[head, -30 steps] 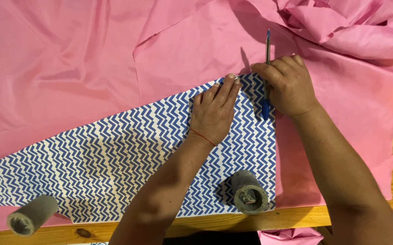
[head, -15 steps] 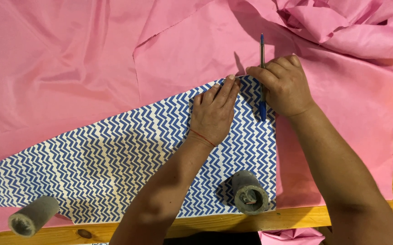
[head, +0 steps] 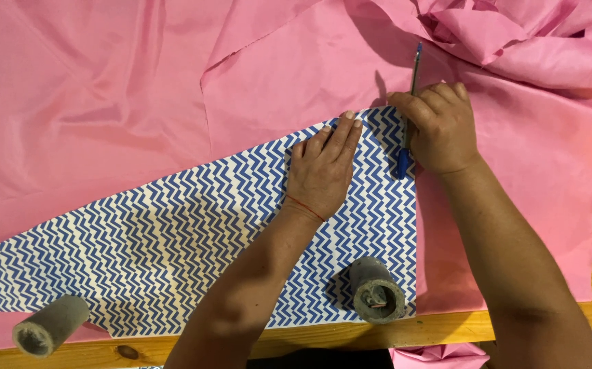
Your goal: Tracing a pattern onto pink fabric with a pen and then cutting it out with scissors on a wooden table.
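One zigzag-patterned paper template (head: 173,253) lies flat on the pink fabric (head: 104,102), and everything else sits against it. The left hand (head: 323,171) presses open and flat near its top corner, holding nothing; the right hand (head: 443,126) is closed round one blue pen (head: 407,109) at its upper right edge. Two grey cylinder weights — one (head: 377,290) at its lower right, one (head: 50,326) at its lower left. If the palm lifts, the template could shift and the traced line wander — loose fabric may also wrinkle under it.
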